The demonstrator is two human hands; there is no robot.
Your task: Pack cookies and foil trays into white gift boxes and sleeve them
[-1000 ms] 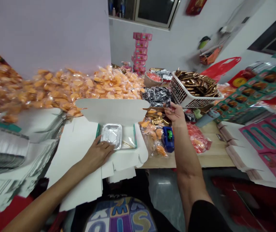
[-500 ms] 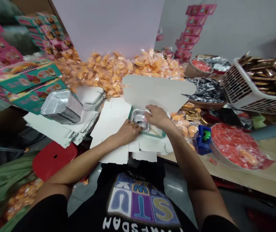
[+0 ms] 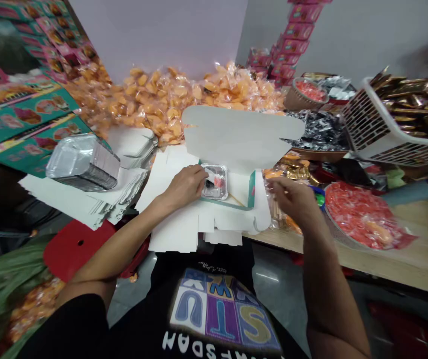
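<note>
A white-lined carton [image 3: 236,182] lies open in front of me, its big flap [image 3: 236,134] raised at the back. Inside, on the left, sits a foil tray [image 3: 224,192] holding a small red packet [image 3: 219,181] and a silver-and-black packet [image 3: 211,175]. My left hand [image 3: 187,185] is at the tray's left side, fingers closed on the silver-and-black packet. A thin wooden stick [image 3: 235,200] lies in the carton beside the tray. To the right of the carton, my right hand [image 3: 292,199] is over orange packets, its fingers curled; what they hold, if anything, is hidden.
Stacked foil trays [image 3: 87,164] stand on flat cartons at left, beside teal boxes [image 3: 27,112]. Wrapped orange pieces [image 3: 154,99] are heaped behind. At right are a basket of red packets [image 3: 363,214], black-and-silver packets [image 3: 319,129] and a white basket [image 3: 371,119] of golden-brown packets.
My right hand has left the tray and moved right, past the carton's edge. My left hand has shifted up and left, and a red packet now shows in the tray.
</note>
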